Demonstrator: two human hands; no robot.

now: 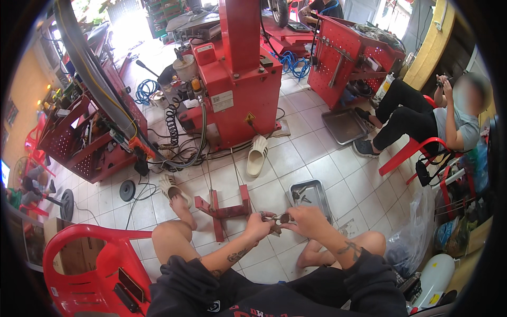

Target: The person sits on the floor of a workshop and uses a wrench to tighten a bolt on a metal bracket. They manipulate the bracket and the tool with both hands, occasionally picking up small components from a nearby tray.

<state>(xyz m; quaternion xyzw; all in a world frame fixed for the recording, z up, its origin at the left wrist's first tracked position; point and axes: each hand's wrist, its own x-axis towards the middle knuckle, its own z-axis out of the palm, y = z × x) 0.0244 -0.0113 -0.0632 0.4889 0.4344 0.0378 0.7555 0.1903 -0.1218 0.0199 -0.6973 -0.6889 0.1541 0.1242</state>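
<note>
Head view: from here, the red steel machine (243, 98) bears a white rectangular label (222, 101), its print too small for me to read, and a yellow triangular warning sticker (250, 117). Lettering crosses the seated person's dark shirt (290, 302), partly cut off.

On the tiled floor (296, 153), a red steel stand (228, 210) sits between the person and the machine, a cream clog with dark stripes (257, 158) beyond it. A red plastic chair (68, 238) flanks the left side.

A silver rectangular tray (318, 199) holds small dark pieces (302, 196). Near it, above the floor, the left hand (257, 228) and right hand (307, 220) pinch a small metal part with a dark round end (285, 217) between them.
</note>
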